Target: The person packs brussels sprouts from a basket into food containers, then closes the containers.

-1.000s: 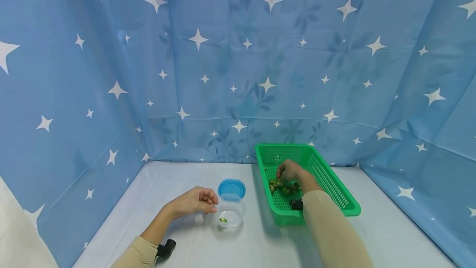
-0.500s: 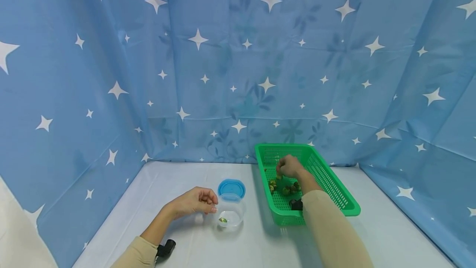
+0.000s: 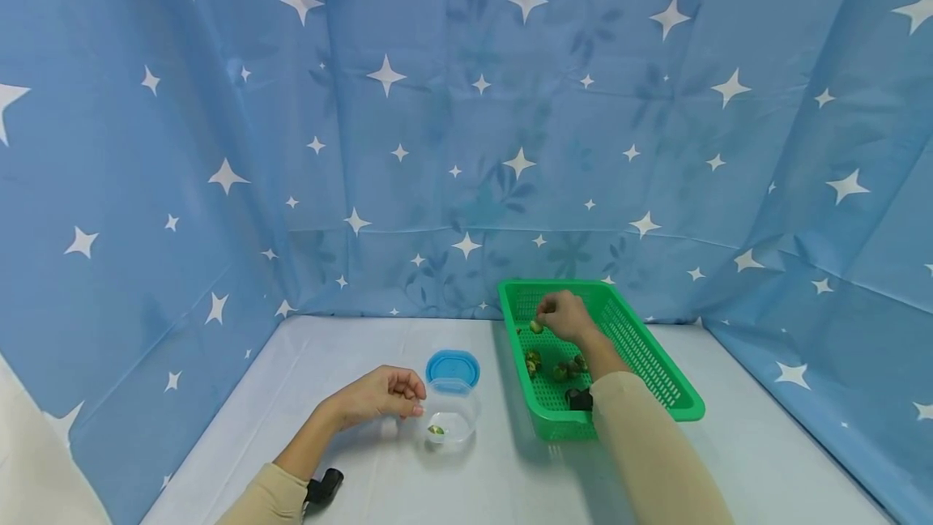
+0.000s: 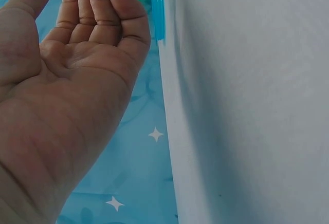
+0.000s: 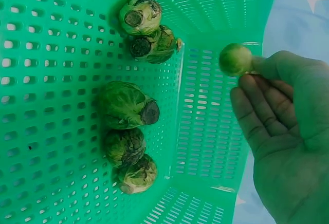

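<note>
My right hand (image 3: 567,318) pinches a small Brussels sprout (image 5: 235,59) between thumb and fingertips, held above the bottom of the green basket (image 3: 547,428). Other Brussels sprouts (image 5: 126,106) lie in two groups on the basket floor, several with dark, dried cut ends. My left hand (image 3: 377,395) is beside the left rim of a clear plastic tub (image 3: 472,413), its fingers loosely curled. Nothing shows within that hand in the left wrist view; whether its thumb touches the tub, I cannot tell. One small green-yellow piece (image 3: 436,430) sits in the tub.
A blue round lid (image 3: 453,369) lies just behind the tub on the white table (image 3: 350,347). The basket's perforated walls rise around the right hand. Blue star-printed curtains (image 3: 437,136) stand behind and at both sides.
My right hand has lifted the small sprout from the others and moved it up and slightly left, toward the basket's far end. My left hand, the tub and the lid stay put.
</note>
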